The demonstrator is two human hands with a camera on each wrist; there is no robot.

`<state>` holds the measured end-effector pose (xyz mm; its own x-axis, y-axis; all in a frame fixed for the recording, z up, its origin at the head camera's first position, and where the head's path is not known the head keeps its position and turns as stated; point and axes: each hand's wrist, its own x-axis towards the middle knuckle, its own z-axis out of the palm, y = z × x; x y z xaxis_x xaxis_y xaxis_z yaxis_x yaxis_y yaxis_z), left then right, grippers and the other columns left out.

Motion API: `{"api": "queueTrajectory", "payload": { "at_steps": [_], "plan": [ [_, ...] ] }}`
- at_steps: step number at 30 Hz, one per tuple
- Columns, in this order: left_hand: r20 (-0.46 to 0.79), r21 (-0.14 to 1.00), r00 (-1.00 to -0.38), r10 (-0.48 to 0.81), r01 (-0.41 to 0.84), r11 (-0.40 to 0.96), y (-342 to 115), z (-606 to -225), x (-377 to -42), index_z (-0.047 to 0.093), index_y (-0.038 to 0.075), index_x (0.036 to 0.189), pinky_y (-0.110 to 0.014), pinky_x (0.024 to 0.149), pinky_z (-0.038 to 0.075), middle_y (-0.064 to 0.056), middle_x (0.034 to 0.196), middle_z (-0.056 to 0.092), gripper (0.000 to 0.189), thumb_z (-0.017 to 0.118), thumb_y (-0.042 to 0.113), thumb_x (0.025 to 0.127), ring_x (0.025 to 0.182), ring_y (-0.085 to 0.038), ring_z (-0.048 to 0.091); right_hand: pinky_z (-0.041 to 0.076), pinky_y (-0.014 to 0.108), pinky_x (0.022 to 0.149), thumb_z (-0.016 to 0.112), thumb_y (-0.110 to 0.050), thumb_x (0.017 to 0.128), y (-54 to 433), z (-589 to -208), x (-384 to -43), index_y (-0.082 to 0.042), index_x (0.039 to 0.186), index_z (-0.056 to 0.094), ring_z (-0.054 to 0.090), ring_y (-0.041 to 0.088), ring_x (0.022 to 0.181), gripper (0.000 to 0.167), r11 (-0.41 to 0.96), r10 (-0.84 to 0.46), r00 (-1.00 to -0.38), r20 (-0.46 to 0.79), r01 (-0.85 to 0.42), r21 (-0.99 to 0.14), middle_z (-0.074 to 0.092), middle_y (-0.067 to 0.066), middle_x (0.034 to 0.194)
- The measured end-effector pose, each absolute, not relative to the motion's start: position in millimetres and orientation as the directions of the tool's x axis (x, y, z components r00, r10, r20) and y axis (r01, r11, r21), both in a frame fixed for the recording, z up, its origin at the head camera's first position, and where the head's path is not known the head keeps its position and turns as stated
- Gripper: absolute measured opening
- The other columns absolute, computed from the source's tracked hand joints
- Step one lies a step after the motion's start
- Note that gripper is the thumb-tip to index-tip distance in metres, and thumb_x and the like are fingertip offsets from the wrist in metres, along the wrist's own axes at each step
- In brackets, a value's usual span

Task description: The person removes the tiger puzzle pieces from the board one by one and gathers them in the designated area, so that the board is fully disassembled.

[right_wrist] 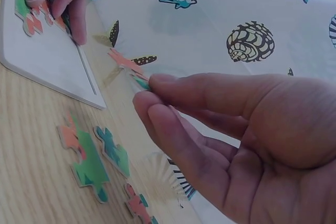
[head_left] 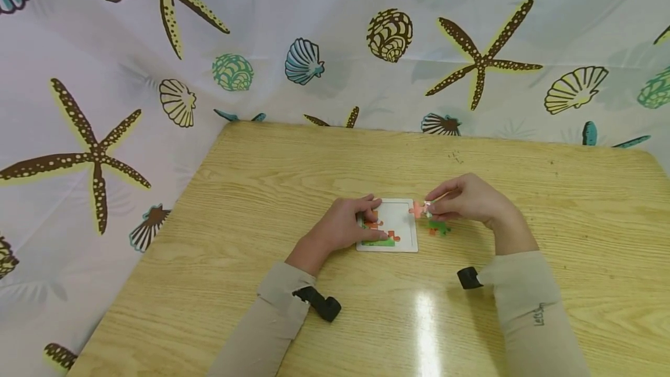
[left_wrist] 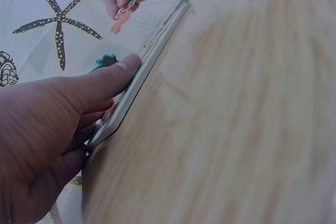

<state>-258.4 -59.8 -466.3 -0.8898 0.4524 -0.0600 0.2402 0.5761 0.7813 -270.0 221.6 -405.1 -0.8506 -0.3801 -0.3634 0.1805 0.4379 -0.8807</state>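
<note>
A shallow white puzzle tray (head_left: 396, 214) lies on the table with several joined orange and green jigsaw pieces (head_left: 381, 242) along its left and near sides. My left hand (head_left: 346, 224) rests on the tray's left side, thumb along the near edge and fingers over the pieces. Just right of the tray, my right hand (head_left: 473, 201) pinches an orange and green puzzle piece (right_wrist: 125, 62) between thumb and fingertips, held above the table. Under that hand lie loose pieces: a green and orange one (right_wrist: 90, 161), a teal-green one (right_wrist: 113, 150) and a red and teal one (right_wrist: 137, 204).
The wooden table (head_left: 293, 167) extends around the tray. A curtain (head_left: 335, 28) printed with starfish and shells hangs along its back and left sides. Black straps (head_left: 317, 303) sit on both sleeved wrists.
</note>
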Motion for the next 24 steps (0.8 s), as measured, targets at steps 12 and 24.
{"api": "queueTrajectory", "payload": {
  "at_steps": [12, 24],
  "plan": [
    [-0.062, 0.805, -0.891, 0.449, 0.221, 0.55, -60, -468, -259, 0.064, 0.009, 0.084, -0.032, 0.118, 0.036, -0.003, 0.147, 0.055, 0.028, 0.087, 0.024, 0.078, 0.148, -0.016, 0.036, 0.061, 0.03, 0.081, 0.067, -0.004, 0.094, 237, -402, -269, 0.014, 0.121, 0.06, 0.073, 0.012, 0.081, 0.033, 0.455, -0.417, -0.825, -0.382, 0.174, -0.873, 0.075, 0.008, 0.096],
    [-0.058, 0.798, -0.886, 0.459, 0.235, 0.555, -60, -465, -258, 0.063, 0.008, 0.084, -0.034, 0.12, 0.033, -0.007, 0.148, 0.054, 0.029, 0.087, 0.024, 0.078, 0.149, -0.019, 0.036, 0.061, 0.03, 0.08, 0.069, -0.008, 0.094, 244, -403, -270, 0.013, 0.119, 0.059, 0.073, 0.013, 0.082, 0.034, 0.469, -0.425, -0.818, -0.387, 0.167, -0.867, 0.076, 0.008, 0.095]
  ]
}}
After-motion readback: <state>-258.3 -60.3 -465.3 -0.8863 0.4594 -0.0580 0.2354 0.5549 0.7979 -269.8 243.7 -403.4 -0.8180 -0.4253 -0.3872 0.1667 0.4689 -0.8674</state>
